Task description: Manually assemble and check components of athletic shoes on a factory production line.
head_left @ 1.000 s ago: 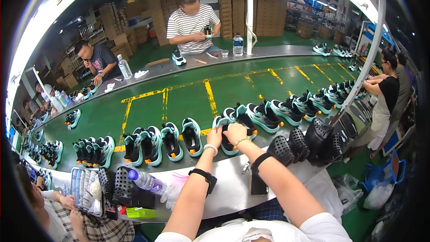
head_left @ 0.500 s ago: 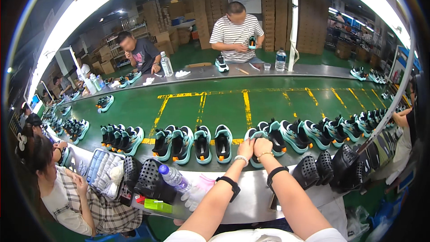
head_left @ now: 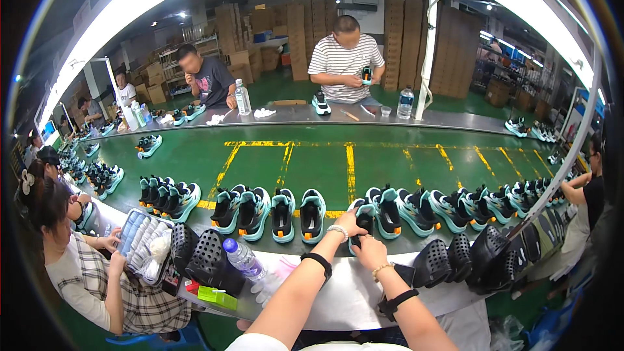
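Note:
A black and mint-green sneaker (head_left: 366,216) stands on the green surface in front of me, toe pointing away, partly covered by my hands. My left hand (head_left: 348,222) is closed on its left side, with a beaded bracelet at the wrist. At the near end of the same shoe, my right hand (head_left: 371,253) has its fingers bent against the heel; some fingertips are hidden. To the left stands a matching sneaker (head_left: 312,214), with another sneaker (head_left: 283,214) beside it. Just right of my hands is one more sneaker (head_left: 388,214) with an orange heel tab.
Black perforated clogs (head_left: 216,261) and a purple-capped bottle (head_left: 244,259) lie on the metal ledge (head_left: 344,299) at left. More black clogs (head_left: 434,264) stand at right. A blue tray (head_left: 132,237) holds white bundles. Co-workers sit at left and across the line.
My hands were together over the shoe's upper part. Now my right hand has come back toward me to the heel, and the shoe opening shows between them. The view has shifted slightly.

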Demonstrator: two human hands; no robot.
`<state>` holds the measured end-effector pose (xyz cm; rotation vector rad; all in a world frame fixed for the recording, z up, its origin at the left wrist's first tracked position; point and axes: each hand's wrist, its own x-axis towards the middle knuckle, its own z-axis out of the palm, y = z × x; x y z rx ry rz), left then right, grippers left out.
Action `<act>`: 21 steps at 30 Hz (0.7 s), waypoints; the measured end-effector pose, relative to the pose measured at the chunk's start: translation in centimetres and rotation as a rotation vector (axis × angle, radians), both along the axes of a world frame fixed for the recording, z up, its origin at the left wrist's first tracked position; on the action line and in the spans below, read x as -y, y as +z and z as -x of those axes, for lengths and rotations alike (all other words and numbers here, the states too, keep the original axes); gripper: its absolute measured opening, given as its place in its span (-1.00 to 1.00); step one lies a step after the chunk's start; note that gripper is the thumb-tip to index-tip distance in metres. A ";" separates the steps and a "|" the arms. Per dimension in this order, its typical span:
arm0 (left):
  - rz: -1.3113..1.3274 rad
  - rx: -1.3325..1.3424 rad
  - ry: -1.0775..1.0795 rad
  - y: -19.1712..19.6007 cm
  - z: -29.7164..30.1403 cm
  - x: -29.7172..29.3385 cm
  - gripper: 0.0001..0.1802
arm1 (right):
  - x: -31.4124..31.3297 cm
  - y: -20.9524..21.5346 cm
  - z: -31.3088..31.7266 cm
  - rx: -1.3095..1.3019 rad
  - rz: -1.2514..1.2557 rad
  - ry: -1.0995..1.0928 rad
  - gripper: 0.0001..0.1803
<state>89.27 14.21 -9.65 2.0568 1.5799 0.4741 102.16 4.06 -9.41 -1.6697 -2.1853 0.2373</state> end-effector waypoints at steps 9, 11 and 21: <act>-0.089 -0.131 0.222 -1.8 -1.3 -0.2 -0.17 | -0.2 -0.7 1.6 0.020 0.011 -0.008 -0.65; -0.006 -0.067 0.200 -2.4 -1.1 -0.4 -0.04 | 0.2 -0.7 1.2 0.014 0.036 0.004 -0.65; -0.135 0.000 0.287 -7.6 -1.9 -2.1 -0.55 | 0.3 -0.8 0.0 -0.084 0.111 0.012 -0.62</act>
